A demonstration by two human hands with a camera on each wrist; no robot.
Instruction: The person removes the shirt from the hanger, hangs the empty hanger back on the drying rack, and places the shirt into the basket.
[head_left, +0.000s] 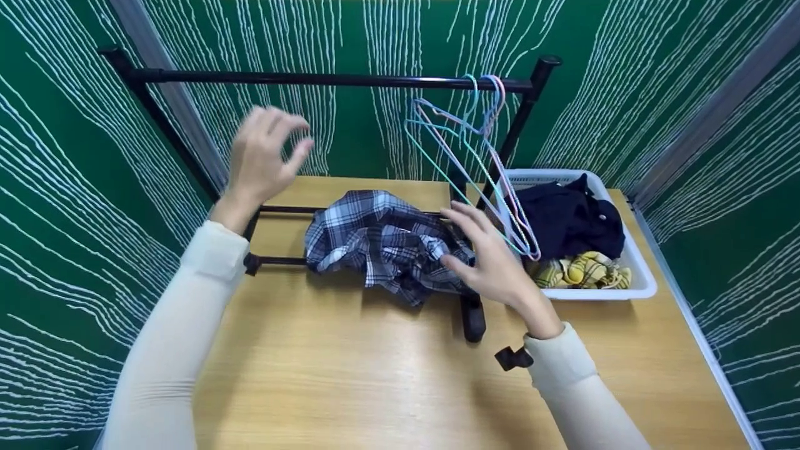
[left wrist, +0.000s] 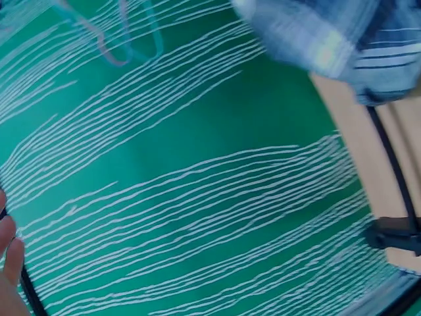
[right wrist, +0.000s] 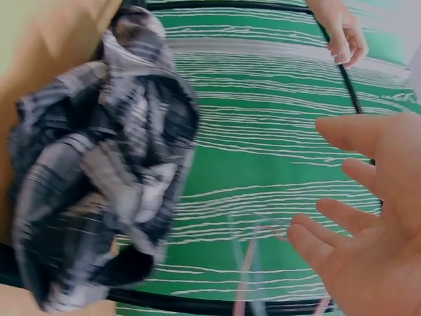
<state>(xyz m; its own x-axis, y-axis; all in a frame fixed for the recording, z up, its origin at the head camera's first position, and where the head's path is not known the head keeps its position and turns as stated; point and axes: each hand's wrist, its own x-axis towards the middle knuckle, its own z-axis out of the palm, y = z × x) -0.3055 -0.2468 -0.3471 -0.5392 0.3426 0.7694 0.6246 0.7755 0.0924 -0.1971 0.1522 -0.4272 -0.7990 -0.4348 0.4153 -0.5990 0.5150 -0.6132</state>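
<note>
A crumpled dark plaid shirt (head_left: 381, 244) is at the base of the black rack, covering part of its lower bars; whether it rests fully on them I cannot tell. My left hand (head_left: 265, 153) is raised below the rack's top bar, fingers loosely bent and holding nothing. Just right of the shirt hovers my right hand (head_left: 490, 262), fingers spread and also without anything in its grasp. In the right wrist view the shirt (right wrist: 99, 171) is blurred and apart from the right hand (right wrist: 362, 224). Several pastel hangers (head_left: 475, 156) hang from the top bar's right end.
A white basket (head_left: 644, 284) stands at the right with dark clothing (head_left: 565, 215) and a yellow plaid cloth (head_left: 584, 272) inside. The black rack (head_left: 300, 77) stands on the wooden table (head_left: 375, 375). Green walls with white lines surround it.
</note>
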